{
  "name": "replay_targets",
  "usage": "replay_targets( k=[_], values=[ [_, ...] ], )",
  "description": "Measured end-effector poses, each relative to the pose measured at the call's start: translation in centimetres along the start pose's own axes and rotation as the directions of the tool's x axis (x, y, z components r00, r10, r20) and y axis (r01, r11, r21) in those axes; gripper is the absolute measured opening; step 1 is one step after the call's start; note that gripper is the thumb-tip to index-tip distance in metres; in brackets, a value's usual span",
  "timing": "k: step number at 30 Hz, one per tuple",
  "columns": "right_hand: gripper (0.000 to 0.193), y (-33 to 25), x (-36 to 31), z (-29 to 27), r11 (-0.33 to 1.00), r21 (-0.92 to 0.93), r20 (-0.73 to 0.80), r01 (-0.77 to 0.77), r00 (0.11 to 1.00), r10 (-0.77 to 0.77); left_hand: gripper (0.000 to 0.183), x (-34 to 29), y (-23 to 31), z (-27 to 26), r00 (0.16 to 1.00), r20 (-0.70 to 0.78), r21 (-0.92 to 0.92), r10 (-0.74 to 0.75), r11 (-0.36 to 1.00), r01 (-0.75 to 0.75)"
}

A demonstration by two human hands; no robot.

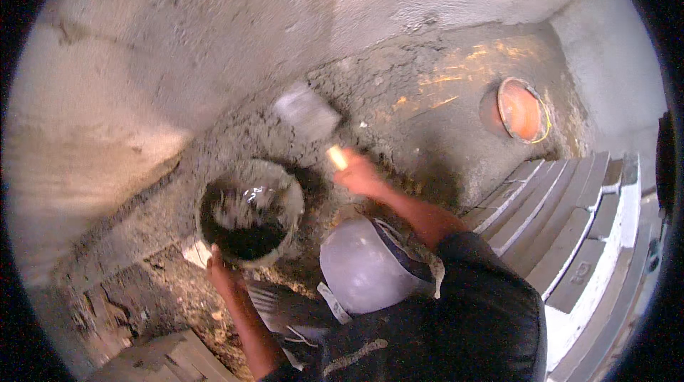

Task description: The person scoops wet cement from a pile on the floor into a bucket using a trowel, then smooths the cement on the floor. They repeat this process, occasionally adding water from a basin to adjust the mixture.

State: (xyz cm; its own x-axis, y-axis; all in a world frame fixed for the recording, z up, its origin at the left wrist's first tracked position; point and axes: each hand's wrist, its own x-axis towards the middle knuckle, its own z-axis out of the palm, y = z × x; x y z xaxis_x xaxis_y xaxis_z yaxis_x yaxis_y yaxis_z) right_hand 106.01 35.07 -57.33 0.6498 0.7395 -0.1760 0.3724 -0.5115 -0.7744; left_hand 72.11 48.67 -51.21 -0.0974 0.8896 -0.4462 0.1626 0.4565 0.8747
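Trowel (308, 111) gripped in right hand (358, 173), room rightward to orange pail (519, 113), left hand (221, 270) at bucket rim (294, 197), grip unclear

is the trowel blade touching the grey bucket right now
Apart. The head view shows the motion-blurred trowel blade beyond the near-side grey bucket, with a strip of rough grey surface visible between them.

- At upper right, an orange bucket (520, 113) with a yellow handle (549, 123) is seen.
- Beyond it, a pale grey wall (609, 72) is shown.
- At right, long grey blocks (559, 261) are stacked in rows.
- At lower left, flat brownish pieces (192, 355) are glimpsed.
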Motion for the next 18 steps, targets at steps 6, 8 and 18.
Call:
replay_targets(
  k=[6,8,18],
  values=[
    [0.020,25.8,5.4,-15.2,0.536,0.771,-0.051,-0.345,0.804,0.592,0.025,1.8,-2.9,-1.8,0.997,0.055,-0.246,-0.054,0.967,0.066],
    [0.012,28.3,6.2,-18.6,0.546,0.783,-0.175,-0.298,0.737,0.653,0.027,1.3,-2.7,-2.5,0.998,0.039,-0.284,-0.045,0.957,0.054],
    [0.012,29.2,17.0,-16.3,0.711,0.559,-0.158,-0.427,0.787,0.597,0.037,2.6,-2.2,-4.5,0.988,0.069,0.074,-0.139,0.988,0.133]
  ],
)
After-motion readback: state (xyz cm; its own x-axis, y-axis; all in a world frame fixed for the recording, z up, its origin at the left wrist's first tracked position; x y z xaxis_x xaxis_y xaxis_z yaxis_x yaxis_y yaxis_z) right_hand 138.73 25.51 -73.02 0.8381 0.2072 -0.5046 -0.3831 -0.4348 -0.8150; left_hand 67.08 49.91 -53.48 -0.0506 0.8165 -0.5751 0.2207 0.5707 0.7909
